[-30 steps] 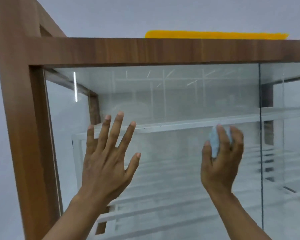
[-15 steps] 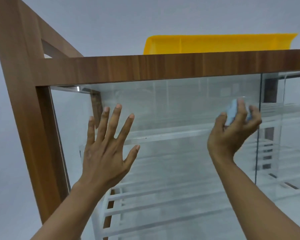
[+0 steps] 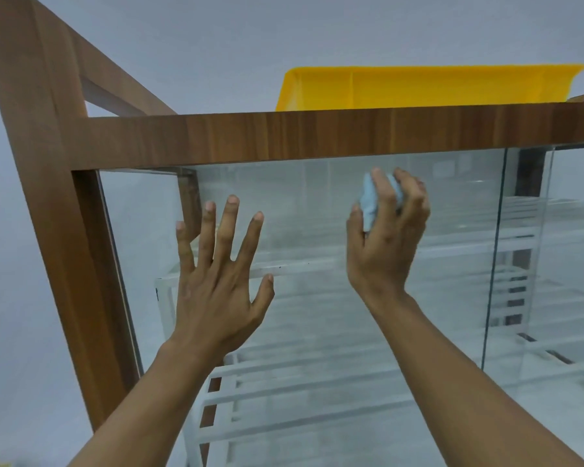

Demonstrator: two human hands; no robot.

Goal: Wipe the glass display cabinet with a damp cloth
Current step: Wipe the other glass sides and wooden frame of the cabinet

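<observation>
The glass display cabinet has a brown wood frame and a large front glass pane. My right hand is shut on a bunched light-blue cloth and presses it against the upper part of the pane, just below the top rail. My left hand lies flat on the glass to the left, fingers spread, holding nothing. White shelves show through the glass behind both hands.
A yellow plastic tray sits on top of the cabinet at the right. A vertical glass seam divides the front pane from another pane on the right. The wooden corner post stands at the left, with a pale wall behind.
My right hand has carried the cloth up to the top of the pane, then left along it. My left hand has stayed flat on the glass. The view has tilted upward.
</observation>
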